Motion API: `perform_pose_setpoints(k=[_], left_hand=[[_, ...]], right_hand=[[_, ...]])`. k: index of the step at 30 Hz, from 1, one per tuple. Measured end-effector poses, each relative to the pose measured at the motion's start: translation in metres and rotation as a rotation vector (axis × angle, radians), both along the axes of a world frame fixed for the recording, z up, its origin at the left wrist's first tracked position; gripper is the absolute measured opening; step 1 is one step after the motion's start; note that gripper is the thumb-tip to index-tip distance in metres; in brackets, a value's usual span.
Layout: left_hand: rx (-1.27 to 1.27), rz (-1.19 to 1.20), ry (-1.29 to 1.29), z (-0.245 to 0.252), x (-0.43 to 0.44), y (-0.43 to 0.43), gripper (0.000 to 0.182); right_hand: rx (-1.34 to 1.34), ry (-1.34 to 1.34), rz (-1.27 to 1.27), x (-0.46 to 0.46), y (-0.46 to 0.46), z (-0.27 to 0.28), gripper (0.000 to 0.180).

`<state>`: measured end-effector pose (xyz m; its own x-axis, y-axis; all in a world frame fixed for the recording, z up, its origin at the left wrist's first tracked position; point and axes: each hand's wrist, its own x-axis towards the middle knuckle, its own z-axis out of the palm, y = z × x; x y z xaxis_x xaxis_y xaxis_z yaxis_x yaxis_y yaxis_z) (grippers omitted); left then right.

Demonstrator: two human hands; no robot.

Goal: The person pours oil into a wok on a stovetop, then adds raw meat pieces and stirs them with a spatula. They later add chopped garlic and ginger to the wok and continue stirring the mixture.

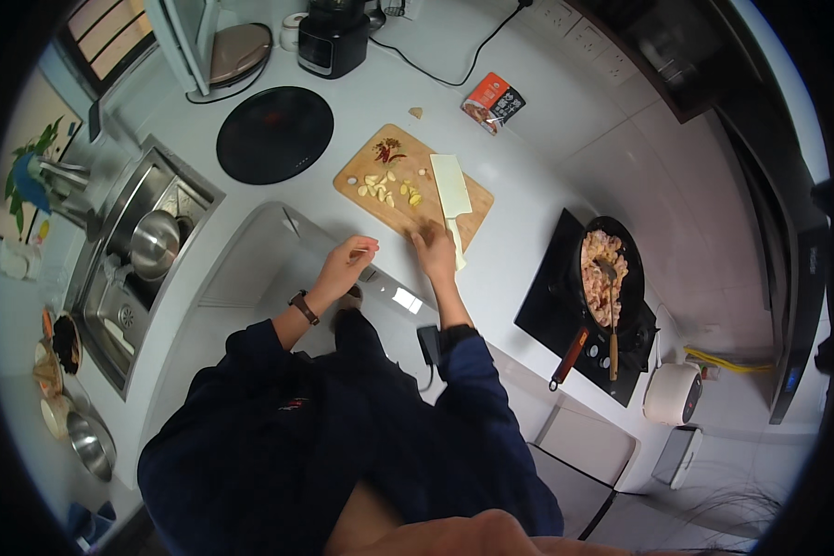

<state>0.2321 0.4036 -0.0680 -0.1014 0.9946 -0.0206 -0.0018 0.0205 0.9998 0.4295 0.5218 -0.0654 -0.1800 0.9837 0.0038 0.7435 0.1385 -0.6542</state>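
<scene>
My left hand [348,263] is held with bent fingers in front of the counter's edge, and a small pale spot shows at its fingers. Whether it holds something I cannot tell. Over the near edge of a wooden cutting board [472,201] is my right hand [436,254], its fingers blurred, beside the handle of a pale cleaver [452,184]. The cleaver lies flat along the board's right side. On the board are peeled garlic cloves [377,187], yellow slices [411,193] that look like ginger, and dried red chillies [387,149] with small brown spices.
A wok [641,260] of chopped meat [601,257] with a spatula stands on the black hob [542,292] at right. A seasoning pouch [493,103] and a black round plate [275,135] lie behind. The sink [139,306] holds a steel bowl [155,244].
</scene>
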Motion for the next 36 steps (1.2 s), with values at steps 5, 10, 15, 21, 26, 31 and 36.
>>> perform_pose_setpoints(k=[5, 10, 15, 21, 26, 31, 36], left_hand=[[-0.108, -0.005, -0.085, 0.012, -0.039, 0.052, 0.027], [-0.202, -0.001, -0.048, 0.021, -0.085, 0.099, 0.029], [-0.261, -0.110, -0.070, 0.018, -0.092, 0.146, 0.031], [-0.458, -0.268, -0.224, 0.020, -0.087, 0.207, 0.035], [-0.633, -0.240, -0.443, 0.000, -0.084, 0.230, 0.042], [-0.806, -0.140, -1.088, -0.027, -0.061, 0.240, 0.034], [-0.896, 0.035, -1.307, -0.053, -0.081, 0.254, 0.040]], right_hand=[[0.011, -0.154, -0.118, -0.063, 0.072, -0.025, 0.063], [-0.022, -0.255, -0.121, -0.093, 0.101, -0.037, 0.056], [-0.018, -0.141, -0.139, -0.097, 0.112, -0.042, 0.048], [-0.018, -0.098, -0.204, -0.094, 0.113, -0.042, 0.048], [-0.008, -0.025, -0.389, -0.096, 0.108, -0.012, 0.022], [0.011, 0.270, -0.293, -0.106, 0.096, 0.034, 0.026], [-0.006, 0.180, -0.388, -0.084, 0.100, 0.039, 0.028]])
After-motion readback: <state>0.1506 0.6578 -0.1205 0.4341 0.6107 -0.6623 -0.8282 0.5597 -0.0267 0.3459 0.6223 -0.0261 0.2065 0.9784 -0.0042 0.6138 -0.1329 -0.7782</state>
